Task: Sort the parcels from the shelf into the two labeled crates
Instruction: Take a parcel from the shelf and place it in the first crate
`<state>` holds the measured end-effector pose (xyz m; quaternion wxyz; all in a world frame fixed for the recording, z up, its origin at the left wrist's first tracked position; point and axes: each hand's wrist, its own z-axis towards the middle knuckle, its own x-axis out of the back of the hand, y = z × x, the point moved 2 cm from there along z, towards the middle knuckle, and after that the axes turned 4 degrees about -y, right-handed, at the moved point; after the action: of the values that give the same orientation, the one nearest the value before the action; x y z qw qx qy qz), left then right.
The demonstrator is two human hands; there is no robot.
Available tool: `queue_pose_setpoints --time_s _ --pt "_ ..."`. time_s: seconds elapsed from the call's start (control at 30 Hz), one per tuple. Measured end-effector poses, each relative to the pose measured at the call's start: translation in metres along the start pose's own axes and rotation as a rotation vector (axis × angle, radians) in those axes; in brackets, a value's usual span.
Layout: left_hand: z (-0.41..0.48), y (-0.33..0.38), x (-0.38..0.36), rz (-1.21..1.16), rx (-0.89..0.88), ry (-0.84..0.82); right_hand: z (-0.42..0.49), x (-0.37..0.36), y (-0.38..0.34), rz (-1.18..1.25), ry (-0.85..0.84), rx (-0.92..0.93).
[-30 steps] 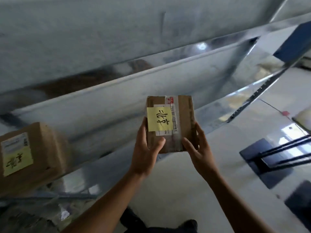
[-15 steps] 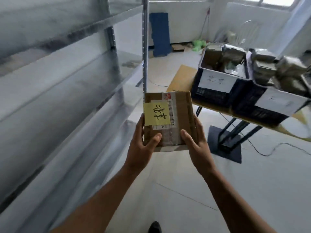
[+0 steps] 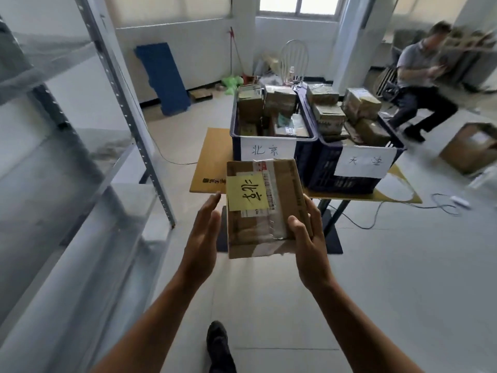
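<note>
The right hand (image 3: 309, 238) grips the parcel (image 3: 289, 184) at its near right corner. The thumb curls over the top face and the fingers run along the right edge. The left hand (image 3: 204, 232) is flat, with its fingers straight and together and its palm turned toward the parcel's left edge. It stands just beside that edge; contact cannot be confirmed.

The parcel is a brown cardboard box held roughly level in the air, above the floor and on the near side of the table (image 3: 209, 162). A yellow note (image 3: 246, 192) with handwritten characters sits on the left of its top face, overlapping a white barcode label (image 3: 269, 189).

On the table stand 2 dark blue crates, side by side and touching. The left crate (image 3: 233, 122) carries a white sheet reading 北京. The right crate (image 3: 322, 168) carries a white sheet whose second character is blurred. Both hold brown parcels, and those in the right crate are piled above its rim.

A metal shelf unit (image 3: 129, 103) fills the left of the scene. A blue board (image 3: 164, 76) leans on the far wall. A seated person (image 3: 419, 74) is at the far right, with a cardboard box (image 3: 473, 146) on the floor nearby. A cable (image 3: 376, 219) trails on the floor right of the table. 1 dark shoe (image 3: 217, 343) shows at the near edge.
</note>
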<state>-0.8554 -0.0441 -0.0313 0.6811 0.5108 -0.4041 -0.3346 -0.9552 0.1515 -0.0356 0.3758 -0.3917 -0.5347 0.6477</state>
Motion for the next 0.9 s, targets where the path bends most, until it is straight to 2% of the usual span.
queue_pose_setpoints --time_s 0.2,0.4,0.57,0.73,0.9 --pt "0.118 -0.035 0.034 0.212 -0.011 0.069 0.103 -0.016 -0.003 -0.094 0.047 0.013" --pt "0.215 -0.04 0.042 0.173 -0.016 0.026 0.188 -0.026 -0.015 -0.098 0.111 0.051" --pt "0.277 -0.044 0.034 0.199 -0.073 0.083 0.254 -0.025 -0.025 -0.264 0.143 0.117" --pt "0.341 -0.049 0.03 0.218 -0.075 0.094 0.34 -0.026 -0.015 -0.234 0.144 0.144" --pt "0.402 -0.044 0.016 0.241 -0.023 0.07 0.426 -0.032 0.011 -0.196 0.103 0.043"
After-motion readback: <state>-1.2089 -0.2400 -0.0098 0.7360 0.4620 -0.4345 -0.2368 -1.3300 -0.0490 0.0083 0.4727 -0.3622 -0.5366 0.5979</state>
